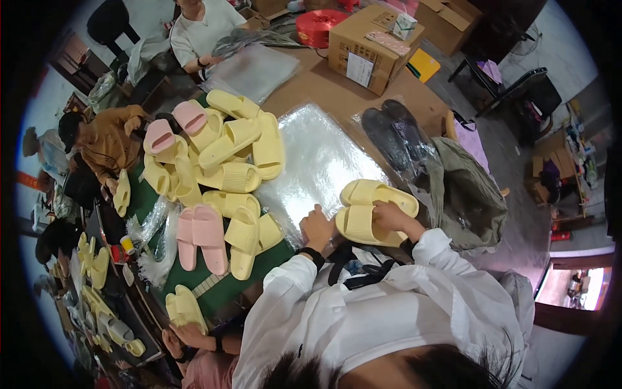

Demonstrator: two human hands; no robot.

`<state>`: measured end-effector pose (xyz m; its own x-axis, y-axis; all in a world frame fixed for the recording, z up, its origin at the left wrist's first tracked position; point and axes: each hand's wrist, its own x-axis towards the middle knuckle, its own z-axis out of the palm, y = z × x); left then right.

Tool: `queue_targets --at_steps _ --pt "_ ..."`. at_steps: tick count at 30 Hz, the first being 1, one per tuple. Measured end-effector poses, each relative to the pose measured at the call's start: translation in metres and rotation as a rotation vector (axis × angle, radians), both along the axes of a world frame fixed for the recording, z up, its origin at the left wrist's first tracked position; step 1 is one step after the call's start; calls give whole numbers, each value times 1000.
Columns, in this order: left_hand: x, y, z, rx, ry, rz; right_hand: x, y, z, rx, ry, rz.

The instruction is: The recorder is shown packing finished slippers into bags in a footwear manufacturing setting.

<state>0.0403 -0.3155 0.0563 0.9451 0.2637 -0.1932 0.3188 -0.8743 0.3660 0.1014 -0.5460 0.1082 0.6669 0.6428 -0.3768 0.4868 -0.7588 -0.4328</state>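
My right hand [391, 217] grips a pair of pale yellow slide slippers [357, 223], its fingers inside the straps. The pair lies nearly flat over the front right part of a stack of clear plastic bags [317, 149]. Left of the slippers, my left hand [317, 228] is closed at the front edge of the stack, apparently pinching a bag; its fingertips are partly hidden. A heap of yellow slippers [230, 142] lies beyond it to the left. Closer in are a pair of pink slippers [201, 237] and more yellow slippers [243, 241].
Bagged dark slippers [392, 136] and a grey-green sack [470, 194] lie to the right. A cardboard box [369, 52] stands at the back. Near left, another person's hands [188, 337] touch yellow slippers [186, 307]. Other people sit at the far side and left.
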Motion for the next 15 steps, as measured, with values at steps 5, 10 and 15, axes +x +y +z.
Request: queue_targets --at_steps 5,10,15 --pt "4 8 -8 112 111 -265 -9 4 3 65 18 -49" --pt "13 4 0 1 -344 -180 -7 -11 -4 -14 -122 -106" --pt "18 -1 11 -366 -271 105 -11 1 0 68 -235 -188"
